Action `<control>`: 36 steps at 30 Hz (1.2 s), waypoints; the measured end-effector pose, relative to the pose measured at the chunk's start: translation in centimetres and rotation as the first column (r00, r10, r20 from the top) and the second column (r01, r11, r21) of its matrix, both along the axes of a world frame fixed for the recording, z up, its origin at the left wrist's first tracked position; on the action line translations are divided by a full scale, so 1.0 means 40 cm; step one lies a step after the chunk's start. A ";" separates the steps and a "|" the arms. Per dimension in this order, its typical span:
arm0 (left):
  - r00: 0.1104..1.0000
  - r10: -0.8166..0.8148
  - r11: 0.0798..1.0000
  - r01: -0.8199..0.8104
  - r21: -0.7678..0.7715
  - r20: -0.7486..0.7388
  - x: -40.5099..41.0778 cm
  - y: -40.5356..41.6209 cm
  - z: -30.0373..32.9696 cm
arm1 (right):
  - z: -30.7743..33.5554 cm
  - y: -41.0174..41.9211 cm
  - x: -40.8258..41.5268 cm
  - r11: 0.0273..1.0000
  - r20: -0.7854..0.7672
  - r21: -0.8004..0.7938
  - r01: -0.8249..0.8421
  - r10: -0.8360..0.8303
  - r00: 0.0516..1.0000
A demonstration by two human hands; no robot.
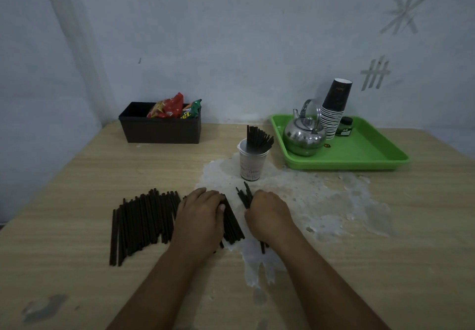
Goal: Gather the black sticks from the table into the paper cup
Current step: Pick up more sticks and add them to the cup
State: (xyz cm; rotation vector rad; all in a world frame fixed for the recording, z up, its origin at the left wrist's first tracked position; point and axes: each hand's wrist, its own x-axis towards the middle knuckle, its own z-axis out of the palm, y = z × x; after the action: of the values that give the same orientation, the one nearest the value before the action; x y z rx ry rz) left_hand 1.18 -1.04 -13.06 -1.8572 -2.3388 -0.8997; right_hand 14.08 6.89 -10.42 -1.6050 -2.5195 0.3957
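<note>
On the pale wood-grain worktop (77, 175) the white paper cup (251, 161) holds only a small fan of thin black sticks (258, 137), while most lie loose (144, 223) under the flat left hand (201, 214) and the right hand (268, 212) grips a few.

Counter (77, 175): pale wood-grain laminate, worn to white patches. Sticks (138, 224): matt black. Kettle (303, 137): polished metal. Tray (372, 150): glossy green plastic. Cup (250, 162): paper. Snack packets (169, 108): shiny foil.
</note>
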 end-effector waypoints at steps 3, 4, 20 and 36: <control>1.000 0.001 1.000 -0.001 0.007 0.002 0.002 0.000 0.002 | 0.002 -0.014 0.001 0.998 0.022 0.042 -0.037 0.036 0.999; 1.000 -0.001 1.000 0.001 0.009 0.002 0.002 -0.001 0.002 | 0.001 -0.018 0.000 0.998 0.026 0.053 -0.042 0.041 0.999; 1.000 -0.018 0.997 0.018 0.069 0.002 0.006 -0.005 0.016 | 0.014 0.021 0.045 0.997 -0.284 0.062 0.054 -0.034 0.958; 0.995 -0.095 0.984 0.088 0.156 0.037 0.032 0.012 0.023 | -0.010 0.108 0.120 0.989 -0.961 -0.055 0.135 -0.090 0.263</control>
State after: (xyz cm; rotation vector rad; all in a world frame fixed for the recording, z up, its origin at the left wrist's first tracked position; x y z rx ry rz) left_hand 2.45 -0.57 -12.14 -1.9145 -2.1529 -1.1075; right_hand 18.88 11.20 -10.81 -0.9398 -1.3808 0.9478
